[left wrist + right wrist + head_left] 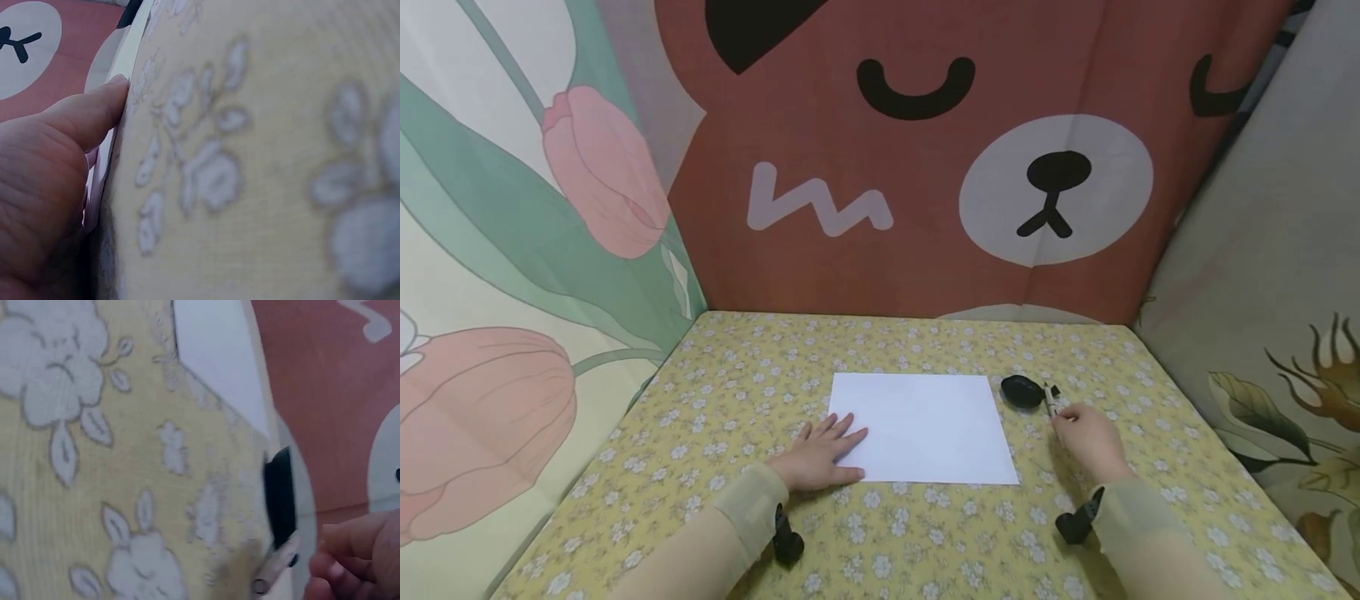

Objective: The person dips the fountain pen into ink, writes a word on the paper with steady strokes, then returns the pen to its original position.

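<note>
In the head view, a blank white sheet of paper (925, 429) lies on the table. My left hand (822, 454) rests with spread fingers across its left edge; the thumb (103, 106) lies at the edge in the left wrist view. My right hand (1086, 437), fingers loosely curled, is at the near end of a pale pen-like stick (1050, 402). In the right wrist view, a gap shows between those fingers (353, 540) and the stick (275, 569). Beyond it sits a black, flattish oval object (1022, 392), right of the paper. A small black piece (1056, 390) shows beside the stick's far end.
A yellow cloth (917, 550) with white flowers covers the table. Behind it hangs a red-brown curtain (925, 267) with a bear face. Flower-printed curtains (617, 167) stand on both sides. A black band with a small device (787, 537) is on each wrist.
</note>
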`<state>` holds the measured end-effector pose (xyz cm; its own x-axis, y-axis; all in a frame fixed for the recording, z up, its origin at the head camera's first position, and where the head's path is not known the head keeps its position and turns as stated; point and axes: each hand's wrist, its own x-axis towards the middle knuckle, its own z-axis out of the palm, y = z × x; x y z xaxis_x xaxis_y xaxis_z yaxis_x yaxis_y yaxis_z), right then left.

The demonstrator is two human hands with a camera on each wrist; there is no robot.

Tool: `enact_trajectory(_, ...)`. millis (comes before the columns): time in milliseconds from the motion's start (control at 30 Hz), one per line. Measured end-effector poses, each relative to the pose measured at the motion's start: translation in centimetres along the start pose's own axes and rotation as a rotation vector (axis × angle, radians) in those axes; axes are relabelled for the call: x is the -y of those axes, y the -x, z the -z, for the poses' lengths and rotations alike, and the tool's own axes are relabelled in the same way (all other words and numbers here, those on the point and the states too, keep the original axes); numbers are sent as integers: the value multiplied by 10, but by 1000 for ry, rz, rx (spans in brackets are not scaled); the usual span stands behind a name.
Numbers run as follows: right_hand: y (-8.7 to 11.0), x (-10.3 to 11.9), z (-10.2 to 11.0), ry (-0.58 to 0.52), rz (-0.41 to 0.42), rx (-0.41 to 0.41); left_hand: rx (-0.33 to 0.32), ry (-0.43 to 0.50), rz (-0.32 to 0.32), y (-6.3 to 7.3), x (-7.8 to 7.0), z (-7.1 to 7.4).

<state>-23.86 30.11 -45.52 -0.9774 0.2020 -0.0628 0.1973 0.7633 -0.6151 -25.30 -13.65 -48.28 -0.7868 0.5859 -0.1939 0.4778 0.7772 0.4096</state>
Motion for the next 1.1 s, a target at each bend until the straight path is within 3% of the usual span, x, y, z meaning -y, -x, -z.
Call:
enact_trajectory(233,-10,-7,-13,-74,-84,-101,2,13,-1,1,-2,1)
enact_trajectory(533,-17,-10,-20,-84,-167,-72,6,14,-3,-2,1,1)
enact_trajectory(1100,-25,-11,-23,-8,-198,-104,16,-16,-34,-5,7,5)
